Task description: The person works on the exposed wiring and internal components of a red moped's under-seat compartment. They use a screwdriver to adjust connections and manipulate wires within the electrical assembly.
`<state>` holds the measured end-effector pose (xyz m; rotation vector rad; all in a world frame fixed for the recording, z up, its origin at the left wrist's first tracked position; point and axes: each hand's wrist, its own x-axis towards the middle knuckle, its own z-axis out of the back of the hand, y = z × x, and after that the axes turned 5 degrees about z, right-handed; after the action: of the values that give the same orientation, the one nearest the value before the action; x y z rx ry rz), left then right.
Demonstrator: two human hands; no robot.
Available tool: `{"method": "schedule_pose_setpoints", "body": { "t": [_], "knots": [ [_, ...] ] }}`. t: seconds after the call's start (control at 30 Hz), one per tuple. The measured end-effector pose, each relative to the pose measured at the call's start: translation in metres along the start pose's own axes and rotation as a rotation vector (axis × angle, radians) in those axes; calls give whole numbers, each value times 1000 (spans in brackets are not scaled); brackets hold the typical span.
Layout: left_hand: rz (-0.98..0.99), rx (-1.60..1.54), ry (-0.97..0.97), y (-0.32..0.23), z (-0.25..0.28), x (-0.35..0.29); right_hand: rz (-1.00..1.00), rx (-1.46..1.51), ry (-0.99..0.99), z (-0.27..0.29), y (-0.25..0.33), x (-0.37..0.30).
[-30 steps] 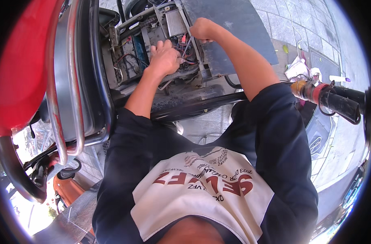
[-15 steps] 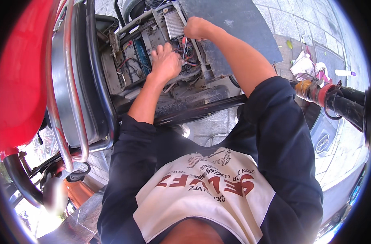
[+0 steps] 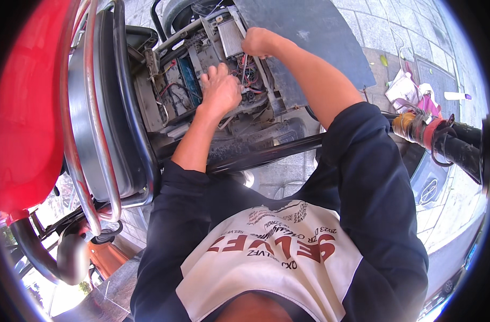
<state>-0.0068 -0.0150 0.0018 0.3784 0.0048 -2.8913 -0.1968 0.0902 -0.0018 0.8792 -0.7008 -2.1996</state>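
Note:
An uncovered vehicle compartment point(image 3: 175, 88) lies before me, crowded with wires and dusty parts. My left hand point(image 3: 222, 94) reaches into it, back up and fingers bent, the thumb side against the bundle of coloured wires point(image 3: 250, 75). What its thumb and forefinger close on is hidden. Just to the right, my right hand point(image 3: 260, 43) is a closed fist beside a ribbed metal box point(image 3: 231, 38). A thin shaft point(image 3: 244, 65) runs from below this fist toward the left fingertips; I cannot make out what it belongs to. A blue-green block point(image 3: 190, 80) sits left of my left hand.
A dark flat panel point(image 3: 304, 37) adjoins the compartment's right side. A black tube point(image 3: 266, 153) crosses in front of me. On the left stand a black padded seat point(image 3: 97, 102) with metal rails and a red body panel point(image 3: 27, 102). A taped handlebar point(image 3: 432, 131) juts in from the right.
The view has shifted slightly, so the compartment and both hands sit a little lower. The right fist has turned a little; the left hand stays at the wires.

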Motion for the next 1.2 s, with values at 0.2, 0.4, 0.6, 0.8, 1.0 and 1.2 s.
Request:
{"method": "schedule_pose_setpoints", "body": {
  "t": [0.2,0.4,0.6,0.8,1.0,1.2],
  "knots": [
    [46,7,-25,2,0,0,15,-129,74,-10,-2,34],
    [91,22,-36,-8,3,3,49,-387,98,-29,3,76],
    [108,50,-43,-5,-5,4,-77,-285,40,-30,19,70],
    [78,-1,-63,-6,-6,4,-135,-305,-69,-17,20,39],
    [-18,61,-87,-9,-9,4,-166,-308,-37,-3,10,18],
    [-68,47,-103,-10,-9,1,-217,-244,-32,-2,-15,14]
  ]
}}
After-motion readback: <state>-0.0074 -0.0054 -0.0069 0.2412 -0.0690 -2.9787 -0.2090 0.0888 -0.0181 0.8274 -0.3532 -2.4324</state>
